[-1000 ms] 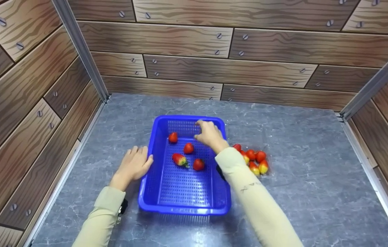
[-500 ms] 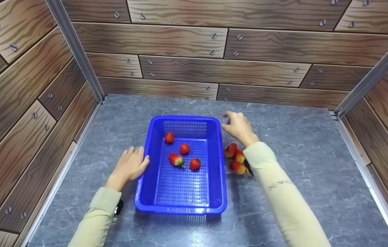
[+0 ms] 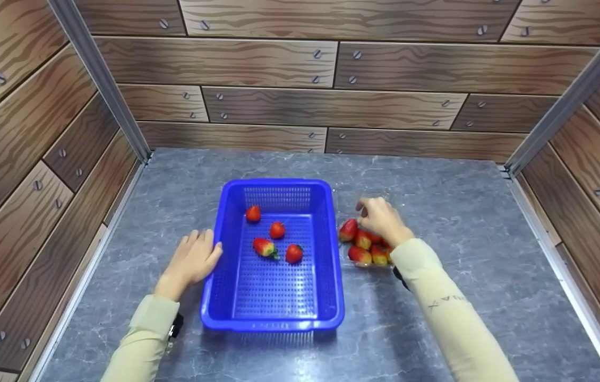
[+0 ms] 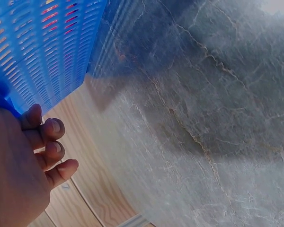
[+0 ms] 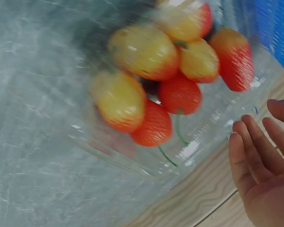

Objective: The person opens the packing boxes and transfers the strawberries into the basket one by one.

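A blue slatted basket (image 3: 273, 297) stands on the grey marbled surface. In it lie several red fruits, among them a strawberry-like red-and-yellow one (image 3: 263, 246) with a green stem and a round red one (image 3: 293, 253). My left hand (image 3: 192, 257) rests against the basket's left rim; its fingers (image 4: 54, 127) are loosely bent outside the wall. To the right of the basket, my right hand (image 3: 383, 218) hovers over a clear plastic tray (image 5: 118, 163) of red-and-yellow fruits (image 5: 146, 52). Its fingers are spread, nothing between them, apart from the fruit in the right wrist view.
Wood-patterned panels (image 3: 257, 63) rise at the back and both sides. Metal posts (image 3: 103, 79) mark the corners. The tray sits close beside the basket's right wall, and some of its fruits are hidden by the right hand.
My right hand has moved out from above the basket, rightward, then down over the fruits in the clear tray. The left hand stays at the rim. The head view has shifted slightly.
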A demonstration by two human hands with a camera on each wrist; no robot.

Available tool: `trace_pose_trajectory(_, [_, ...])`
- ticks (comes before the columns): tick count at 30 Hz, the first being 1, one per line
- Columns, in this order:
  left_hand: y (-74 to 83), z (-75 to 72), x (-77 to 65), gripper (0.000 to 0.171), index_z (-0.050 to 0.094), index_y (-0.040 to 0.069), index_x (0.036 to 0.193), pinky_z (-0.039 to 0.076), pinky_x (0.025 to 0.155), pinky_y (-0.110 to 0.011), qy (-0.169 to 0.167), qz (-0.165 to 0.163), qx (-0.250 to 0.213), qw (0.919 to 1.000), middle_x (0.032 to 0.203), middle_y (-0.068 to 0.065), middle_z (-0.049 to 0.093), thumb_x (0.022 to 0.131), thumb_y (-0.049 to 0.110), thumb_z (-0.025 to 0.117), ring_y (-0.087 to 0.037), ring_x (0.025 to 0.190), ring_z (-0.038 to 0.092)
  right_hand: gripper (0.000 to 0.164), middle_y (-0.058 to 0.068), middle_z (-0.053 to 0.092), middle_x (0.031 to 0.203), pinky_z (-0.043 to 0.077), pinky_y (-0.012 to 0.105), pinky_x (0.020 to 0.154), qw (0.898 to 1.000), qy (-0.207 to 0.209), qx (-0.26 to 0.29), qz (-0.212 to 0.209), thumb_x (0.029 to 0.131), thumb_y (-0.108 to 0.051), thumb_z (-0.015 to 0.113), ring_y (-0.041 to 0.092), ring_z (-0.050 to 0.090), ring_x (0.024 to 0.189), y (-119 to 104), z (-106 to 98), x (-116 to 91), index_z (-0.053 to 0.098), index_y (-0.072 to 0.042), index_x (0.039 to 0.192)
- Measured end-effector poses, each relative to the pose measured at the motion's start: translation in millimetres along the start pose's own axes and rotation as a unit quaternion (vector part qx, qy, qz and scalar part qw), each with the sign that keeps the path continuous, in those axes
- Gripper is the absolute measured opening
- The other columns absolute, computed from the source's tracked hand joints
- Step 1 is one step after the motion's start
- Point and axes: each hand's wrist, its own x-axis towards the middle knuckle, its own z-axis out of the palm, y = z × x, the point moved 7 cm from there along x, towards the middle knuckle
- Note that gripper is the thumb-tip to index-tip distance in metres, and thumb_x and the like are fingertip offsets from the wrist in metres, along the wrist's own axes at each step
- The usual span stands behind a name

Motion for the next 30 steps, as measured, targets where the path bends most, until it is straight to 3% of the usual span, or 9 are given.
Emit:
trace_pose_trajectory(3, [0.2, 0.3, -0.2, 0.027, 0.052, -0.004, 0.103, 0.040, 0.085, -0.054, -0.002, -0.001, -0.005, 1.0000, 0.093, -0.019, 0.058, 0.100, 0.022, 0.047, -0.040, 0.094, 0.052, 0.026, 0.017, 0.069, 0.102, 0.052, 0.049, 0.083, 0.997, -0.001, -0.012, -0.080, 0.079, -0.002, 0.068, 0.035, 0.065, 0.095, -9, 9, -4, 0.069, 0.001, 0.105])
trace_pose_trajectory(6, [0.3, 1.2, 0.3, 0.028, 0.052, -0.005, 0.105, 0.040, 0.087, -0.055, -0.006, -0.004, -0.010, 0.9999, 0.095, -0.020, 0.059, 0.101, 0.023, 0.047, -0.040, 0.096, 0.052, 0.028, 0.015, 0.066, 0.107, 0.053, 0.049, 0.084, 0.987, 0.009, -0.044, -0.157, 0.076, 0.002, 0.070, 0.035, 0.063, 0.100, -19, 15, -9, 0.071, -0.002, 0.103])
trace_pose_trajectory(9, [0.1, 2.2, 0.6, 0.030, 0.052, -0.005, 0.107, 0.039, 0.090, -0.056, -0.011, -0.009, -0.014, 0.9998, 0.098, -0.021, 0.060, 0.101, 0.024, 0.046, -0.041, 0.098, 0.052, 0.031, 0.013, 0.065, 0.106, 0.053, 0.049, 0.081, 0.977, 0.017, -0.077, -0.196, 0.072, 0.005, 0.069, 0.034, 0.061, 0.099, -24, 21, -13, 0.072, -0.005, 0.102])
trace_pose_trajectory(14, [-1.3, 4.3, 0.8, 0.031, 0.052, -0.004, 0.110, 0.039, 0.092, -0.057, -0.020, -0.014, -0.016, 0.9996, 0.100, -0.021, 0.060, 0.102, 0.025, 0.045, -0.041, 0.100, 0.052, 0.033, 0.010, 0.065, 0.103, 0.053, 0.047, 0.077, 0.973, 0.005, -0.098, -0.207, 0.069, 0.009, 0.065, 0.032, 0.059, 0.095, -24, 28, -16, 0.073, -0.005, 0.098])
trace_pose_trajectory(20, [-2.6, 4.3, 0.7, 0.031, 0.052, -0.004, 0.110, 0.038, 0.094, -0.058, -0.014, -0.013, -0.021, 0.9996, 0.101, -0.021, 0.060, 0.102, 0.025, 0.045, -0.041, 0.101, 0.052, 0.037, 0.011, 0.063, 0.103, 0.054, 0.049, 0.074, 0.978, 0.006, -0.088, -0.189, 0.067, 0.010, 0.067, 0.033, 0.058, 0.095, -17, 31, -18, 0.073, -0.006, 0.100])
trace_pose_trajectory(24, [-2.7, 4.0, 0.2, 0.028, 0.052, -0.004, 0.103, 0.041, 0.088, -0.056, 0.000, -0.004, -0.016, 0.9999, 0.094, -0.020, 0.060, 0.100, 0.024, 0.046, -0.041, 0.095, 0.053, 0.042, 0.012, 0.063, 0.103, 0.054, 0.050, 0.073, 0.979, 0.003, -0.085, -0.183, 0.067, 0.012, 0.067, 0.034, 0.058, 0.095, -12, 34, -21, 0.072, -0.004, 0.105])
trace_pose_trajectory(30, [-3.5, 3.4, 0.1, 0.027, 0.052, -0.003, 0.101, 0.040, 0.087, -0.055, 0.004, -0.003, -0.021, 0.9998, 0.092, -0.020, 0.059, 0.100, 0.023, 0.047, -0.041, 0.094, 0.052, 0.040, 0.015, 0.063, 0.102, 0.054, 0.050, 0.079, 0.982, -0.013, -0.081, -0.169, 0.069, 0.011, 0.066, 0.036, 0.060, 0.097, -7, 41, -22, 0.070, 0.000, 0.107])
